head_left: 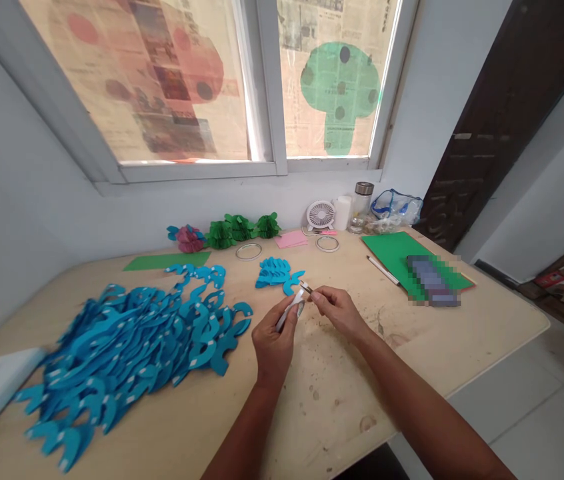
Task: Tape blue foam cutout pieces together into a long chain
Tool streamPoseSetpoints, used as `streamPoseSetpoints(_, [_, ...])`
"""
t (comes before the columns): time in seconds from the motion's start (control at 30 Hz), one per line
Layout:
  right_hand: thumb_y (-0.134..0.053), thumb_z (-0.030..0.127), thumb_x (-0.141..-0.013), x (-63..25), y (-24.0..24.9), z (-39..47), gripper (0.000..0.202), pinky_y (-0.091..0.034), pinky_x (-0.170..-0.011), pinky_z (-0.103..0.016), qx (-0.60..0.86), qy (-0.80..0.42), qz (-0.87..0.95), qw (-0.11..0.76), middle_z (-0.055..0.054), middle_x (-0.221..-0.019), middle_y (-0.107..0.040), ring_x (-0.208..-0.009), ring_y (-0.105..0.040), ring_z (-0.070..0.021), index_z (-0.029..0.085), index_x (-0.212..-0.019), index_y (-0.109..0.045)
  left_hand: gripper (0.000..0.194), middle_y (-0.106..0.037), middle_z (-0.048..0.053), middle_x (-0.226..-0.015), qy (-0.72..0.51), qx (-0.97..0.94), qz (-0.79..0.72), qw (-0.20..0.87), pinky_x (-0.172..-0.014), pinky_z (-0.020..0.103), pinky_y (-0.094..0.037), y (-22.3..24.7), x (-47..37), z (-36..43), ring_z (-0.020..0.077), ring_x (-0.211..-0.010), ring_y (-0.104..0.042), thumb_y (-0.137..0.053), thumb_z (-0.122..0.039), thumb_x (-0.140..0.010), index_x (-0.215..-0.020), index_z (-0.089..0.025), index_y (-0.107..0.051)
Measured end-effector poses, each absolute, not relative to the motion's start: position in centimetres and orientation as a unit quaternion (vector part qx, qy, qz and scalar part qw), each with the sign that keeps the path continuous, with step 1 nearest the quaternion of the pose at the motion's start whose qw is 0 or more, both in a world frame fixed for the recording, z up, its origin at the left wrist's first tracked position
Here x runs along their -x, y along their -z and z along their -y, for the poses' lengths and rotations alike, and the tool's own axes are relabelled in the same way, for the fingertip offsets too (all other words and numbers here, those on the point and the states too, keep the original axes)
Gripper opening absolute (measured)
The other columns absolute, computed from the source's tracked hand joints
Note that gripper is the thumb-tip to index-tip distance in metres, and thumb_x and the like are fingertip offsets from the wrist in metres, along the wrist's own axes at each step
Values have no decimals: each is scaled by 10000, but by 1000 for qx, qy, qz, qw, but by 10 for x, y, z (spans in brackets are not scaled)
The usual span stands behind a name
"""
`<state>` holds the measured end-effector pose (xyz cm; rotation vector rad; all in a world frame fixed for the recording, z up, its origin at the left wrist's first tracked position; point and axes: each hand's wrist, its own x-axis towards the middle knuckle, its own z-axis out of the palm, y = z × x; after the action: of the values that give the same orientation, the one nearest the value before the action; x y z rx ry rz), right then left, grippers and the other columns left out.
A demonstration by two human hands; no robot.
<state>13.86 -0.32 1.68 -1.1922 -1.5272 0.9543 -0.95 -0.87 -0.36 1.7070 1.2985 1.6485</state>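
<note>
Fingers grip a small white strip (291, 308).

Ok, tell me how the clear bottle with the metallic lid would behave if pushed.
The clear bottle would probably tip if pushed near its lid, being taller than wide. Its glassy walls look breakable; once down, its round body might roll.

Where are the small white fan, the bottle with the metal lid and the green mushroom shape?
White fan (321, 215): head view, middle of its grille.
Bottle (361, 210): head view, its clear side.
Green mushroom shape (341, 100): head view, lower middle of its cap.
</note>
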Motion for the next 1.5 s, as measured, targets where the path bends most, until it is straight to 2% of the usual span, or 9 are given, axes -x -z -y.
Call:
streamPoseSetpoints(0.47, [-448,516,-813,-139,-17,3,411,-244,-488,-223,523,-337,624,473,39,-529,-365,-510,-319,-90,154,-748,-631,267,-715,54,-865,-577,-637,-466,208,-683,260,-525,3,9,9,175,-736,-660,-580,-332,-765,-962,-187,-688])
streamPoseSetpoints(0.77, [-458,474,-821,-136,-18,5,354,-275,-517,-214,526,-319,640,460,26,-599,-432,-570,-363,-97,159,-784,-613,275,-713,60,-884,-576,-644,-458,209,-719,283,-529,4,8,9,185,-767,-664,-578,-327,-768,-981,-188,-681])
streamPoseSetpoints(1.07, [-463,495,-811,-137,-18,5,370,-295,-532,-222,519,-347,623,471,20,-608,-452,-582,-398,-107,161,-790,-621,278,-713,42,-854,-610,-589,-494,191,-645,241,-525,0,14,9,155,-703,-647,-582,-340,-757,-960,-180,-686])
streamPoseSetpoints(1.5, [-453,516,-817,-134,-19,7,402,-288,-531,-224,480,-385,636,466,29,-587,-420,-562,-370,-102,158,-853,-632,271,-712,56,-887,-581,-637,-461,212,-721,277,-530,2,9,10,178,-779,-662,-575,-329,-769,-978,-192,-681])
